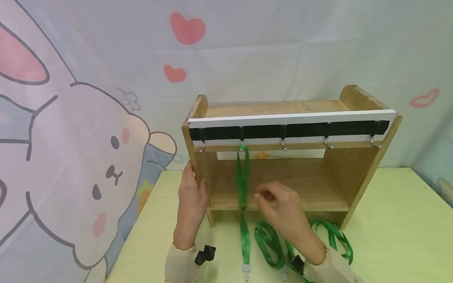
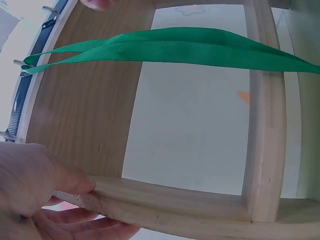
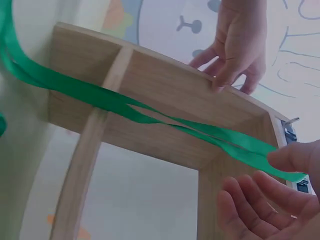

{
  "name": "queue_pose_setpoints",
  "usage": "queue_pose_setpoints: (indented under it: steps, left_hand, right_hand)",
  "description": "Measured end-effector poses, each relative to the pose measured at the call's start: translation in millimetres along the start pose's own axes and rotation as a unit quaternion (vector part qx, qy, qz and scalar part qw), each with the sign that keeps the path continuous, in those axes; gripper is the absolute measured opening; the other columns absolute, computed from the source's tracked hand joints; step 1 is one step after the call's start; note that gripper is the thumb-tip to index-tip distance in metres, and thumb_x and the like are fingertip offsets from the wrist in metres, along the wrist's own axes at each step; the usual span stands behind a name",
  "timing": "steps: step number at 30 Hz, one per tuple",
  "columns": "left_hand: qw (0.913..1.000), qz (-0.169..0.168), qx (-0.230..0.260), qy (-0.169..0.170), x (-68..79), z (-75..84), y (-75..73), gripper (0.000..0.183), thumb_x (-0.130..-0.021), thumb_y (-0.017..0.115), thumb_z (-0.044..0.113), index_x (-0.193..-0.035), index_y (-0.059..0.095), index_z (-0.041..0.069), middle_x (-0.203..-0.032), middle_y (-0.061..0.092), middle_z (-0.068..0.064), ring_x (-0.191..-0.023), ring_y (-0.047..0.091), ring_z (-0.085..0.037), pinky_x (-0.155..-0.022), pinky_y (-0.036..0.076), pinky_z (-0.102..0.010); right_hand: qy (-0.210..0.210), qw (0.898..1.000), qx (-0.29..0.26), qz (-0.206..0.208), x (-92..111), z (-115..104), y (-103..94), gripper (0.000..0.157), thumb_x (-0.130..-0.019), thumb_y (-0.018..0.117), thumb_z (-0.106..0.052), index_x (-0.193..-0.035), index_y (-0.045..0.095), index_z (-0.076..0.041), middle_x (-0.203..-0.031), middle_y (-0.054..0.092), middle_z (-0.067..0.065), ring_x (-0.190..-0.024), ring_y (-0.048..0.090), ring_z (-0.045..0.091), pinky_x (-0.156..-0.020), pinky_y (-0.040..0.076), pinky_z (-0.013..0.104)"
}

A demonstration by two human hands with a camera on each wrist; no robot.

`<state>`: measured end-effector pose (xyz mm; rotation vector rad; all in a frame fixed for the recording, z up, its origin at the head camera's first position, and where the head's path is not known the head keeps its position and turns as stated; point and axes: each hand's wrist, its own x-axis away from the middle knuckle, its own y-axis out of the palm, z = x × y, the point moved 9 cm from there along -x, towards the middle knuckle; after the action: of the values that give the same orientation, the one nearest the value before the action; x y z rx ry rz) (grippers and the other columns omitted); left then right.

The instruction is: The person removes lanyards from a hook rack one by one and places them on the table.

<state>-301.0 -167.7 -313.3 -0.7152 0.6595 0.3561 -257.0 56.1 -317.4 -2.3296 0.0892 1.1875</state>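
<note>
A small wooden shelf (image 1: 322,196) stands on the table with a row of metal hooks along its top front. One green lanyard (image 1: 242,181) hangs in a loop from the second hook from the left, its pale clip reaching down in front of the shelf. My left hand (image 1: 191,200) holds the shelf's left side panel (image 2: 165,200), thumb on the inner face and fingers outside. Just right of the hanging lanyard is my right hand (image 1: 283,206), its fingers loosely bent. In the right wrist view a gap shows between thumb and fingers, with nothing gripped.
More green lanyards lie on the table in front of the shelf: a coiled one (image 1: 269,245) near the middle and a loop (image 1: 341,237) at the right, partly behind my right forearm. Other hooks (image 1: 328,143) carry nothing. A printed cloth backdrop (image 1: 283,51) rises behind the table.
</note>
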Motion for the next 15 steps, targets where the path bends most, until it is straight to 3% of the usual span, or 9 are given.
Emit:
queue_pose_setpoints:
  steps: [6, 15]
  left_hand:
    - [0.9998, 0.011, -0.002, 0.015, -0.5, 5.2, -2.0, 0.056, -0.092, 0.059, -0.015, -0.142, 0.035, -0.015, -0.133, 0.05, -0.034, -0.116, 0.058, -0.05, -0.088, 0.054, -0.059]
    - [0.9999, 0.008, -0.001, 0.009, 1.0, 3.7, -2.5, 0.056, -0.093, 0.059, -0.014, -0.143, 0.035, -0.015, -0.133, 0.05, -0.034, -0.118, 0.058, -0.049, -0.091, 0.053, -0.058]
  right_hand:
    - [-0.028, 0.997, -0.017, 0.063, -13, -10, -9.7, 0.011, -0.085, 0.073, 0.004, -0.095, 0.071, 0.0, -0.088, 0.07, 0.004, -0.077, 0.066, 0.015, -0.064, 0.059, 0.034]
    - [0.001, 0.992, -0.036, 0.118, -30, -12, -22.5, 0.012, -0.086, 0.075, 0.002, -0.097, 0.072, -0.001, -0.089, 0.071, 0.005, -0.078, 0.067, 0.016, -0.067, 0.058, 0.031]
